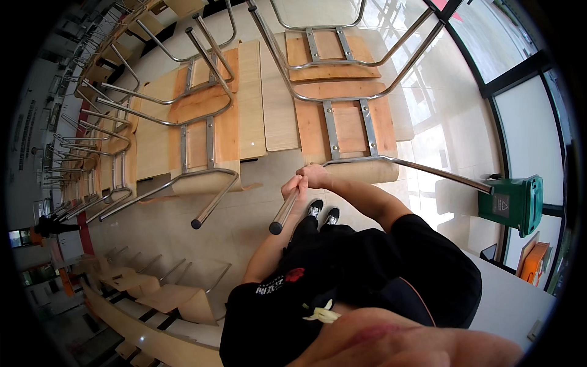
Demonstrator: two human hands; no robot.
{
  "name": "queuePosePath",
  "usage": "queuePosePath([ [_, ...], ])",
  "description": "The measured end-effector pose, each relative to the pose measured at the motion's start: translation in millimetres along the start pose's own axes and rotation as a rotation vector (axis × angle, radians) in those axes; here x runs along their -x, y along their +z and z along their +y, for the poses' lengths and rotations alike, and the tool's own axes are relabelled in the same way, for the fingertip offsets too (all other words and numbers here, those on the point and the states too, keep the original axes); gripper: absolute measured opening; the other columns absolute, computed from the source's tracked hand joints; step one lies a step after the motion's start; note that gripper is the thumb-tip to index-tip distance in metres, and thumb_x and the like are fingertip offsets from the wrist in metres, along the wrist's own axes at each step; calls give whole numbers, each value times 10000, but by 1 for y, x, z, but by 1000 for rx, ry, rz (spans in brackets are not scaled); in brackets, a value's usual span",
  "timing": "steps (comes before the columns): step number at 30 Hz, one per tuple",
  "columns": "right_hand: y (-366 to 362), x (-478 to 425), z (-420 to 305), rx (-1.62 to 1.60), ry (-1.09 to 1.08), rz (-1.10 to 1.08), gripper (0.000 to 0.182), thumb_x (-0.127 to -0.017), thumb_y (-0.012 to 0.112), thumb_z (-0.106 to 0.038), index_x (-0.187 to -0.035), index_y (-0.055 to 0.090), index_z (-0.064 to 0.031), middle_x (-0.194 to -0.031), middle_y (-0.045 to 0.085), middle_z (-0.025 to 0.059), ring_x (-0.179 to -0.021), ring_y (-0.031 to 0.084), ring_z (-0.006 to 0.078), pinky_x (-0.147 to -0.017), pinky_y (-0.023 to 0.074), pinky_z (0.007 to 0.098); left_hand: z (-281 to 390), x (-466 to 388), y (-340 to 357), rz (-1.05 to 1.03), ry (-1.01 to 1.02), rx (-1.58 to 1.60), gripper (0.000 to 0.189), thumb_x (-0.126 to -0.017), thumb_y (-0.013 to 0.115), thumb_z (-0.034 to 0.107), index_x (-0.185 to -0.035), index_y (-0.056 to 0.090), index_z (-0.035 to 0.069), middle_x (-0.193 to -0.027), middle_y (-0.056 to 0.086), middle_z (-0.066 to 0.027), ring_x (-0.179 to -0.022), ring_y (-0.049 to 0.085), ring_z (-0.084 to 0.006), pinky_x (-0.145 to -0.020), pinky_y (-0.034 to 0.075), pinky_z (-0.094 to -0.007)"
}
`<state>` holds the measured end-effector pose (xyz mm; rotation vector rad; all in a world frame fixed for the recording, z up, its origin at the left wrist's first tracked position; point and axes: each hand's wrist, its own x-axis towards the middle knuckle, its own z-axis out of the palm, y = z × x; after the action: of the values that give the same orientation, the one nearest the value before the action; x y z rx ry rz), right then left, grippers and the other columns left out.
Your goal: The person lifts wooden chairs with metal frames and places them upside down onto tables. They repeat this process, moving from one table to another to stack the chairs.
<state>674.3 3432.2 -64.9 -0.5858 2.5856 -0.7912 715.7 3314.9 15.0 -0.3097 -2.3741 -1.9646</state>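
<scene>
My left hand (pixel 294 187) is closed around a metal leg (pixel 287 207) of an upside-down wooden chair (pixel 351 126). My right hand (pixel 316 176) grips the same leg just above it, where the tube bends toward the seat. A black cap covers the free end of that leg, which points toward me. The chair's seat rests on a light wood table (pixel 279 114), its underside and two bolted metal brackets facing up. Its other near leg (pixel 440 174) reaches out to the right. My fingers partly hide the tube.
A second overturned chair (pixel 197 142) lies to the left, its capped legs jutting out. Another (pixel 332 48) sits behind the held one. A green bin (pixel 509 204) stands at the right by the glass wall. More chairs (pixel 176 298) line a table at the lower left.
</scene>
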Motion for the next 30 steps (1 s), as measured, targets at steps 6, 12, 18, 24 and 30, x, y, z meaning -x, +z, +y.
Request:
queuePosePath([
  [6, -1, -4, 25, 49, -52, -7, 190, -720, 504, -265, -764, 599, -106, -771, 626, 148, -780, 596, 319, -744, 438, 419, -5, 3, 15, 7, -21, 8, 273, -848, 532, 166, -629, 471, 16, -555, 440, -3, -525, 388, -80, -480, 344, -237],
  [12, 1, -12, 21, 56, -68, -27, 200, -739, 487, -279, -780, 598, -118, -799, 633, 128, -790, 602, 301, -746, 436, 415, -27, 5, 15, 76, -67, 45, 237, -844, 536, 145, -645, 494, 22, -568, 466, 5, -537, 413, -78, -494, 366, -238],
  [18, 9, -17, 37, 111, -175, -73, 253, -699, 559, -328, -890, 604, -169, -843, 642, 72, -797, 606, 280, -740, 441, 400, -13, 7, 5, 54, -59, -40, 193, -730, 657, 145, -719, 496, 39, -673, 530, -63, -644, 509, -142, -596, 427, -271],
  [24, 20, -11, 27, -56, -67, 208, 157, -688, 609, -221, -778, 549, -108, -779, 620, 109, -774, 595, 300, -702, 441, 409, 13, 38, -41, 37, -92, -204, 404, -712, 692, 148, -1048, 495, 38, -1003, 558, -85, -917, 560, -186, -749, 473, -294],
  [30, 31, -1, 20, -26, -65, 395, 323, -669, 701, -201, -918, 554, -58, -855, 594, 103, -834, 578, 280, -721, 458, 380, 1, 111, -138, 179, -246, -226, 356, -733, 664, 132, -1040, 513, 33, -1006, 569, -91, -874, 582, -174, -696, 505, -284],
])
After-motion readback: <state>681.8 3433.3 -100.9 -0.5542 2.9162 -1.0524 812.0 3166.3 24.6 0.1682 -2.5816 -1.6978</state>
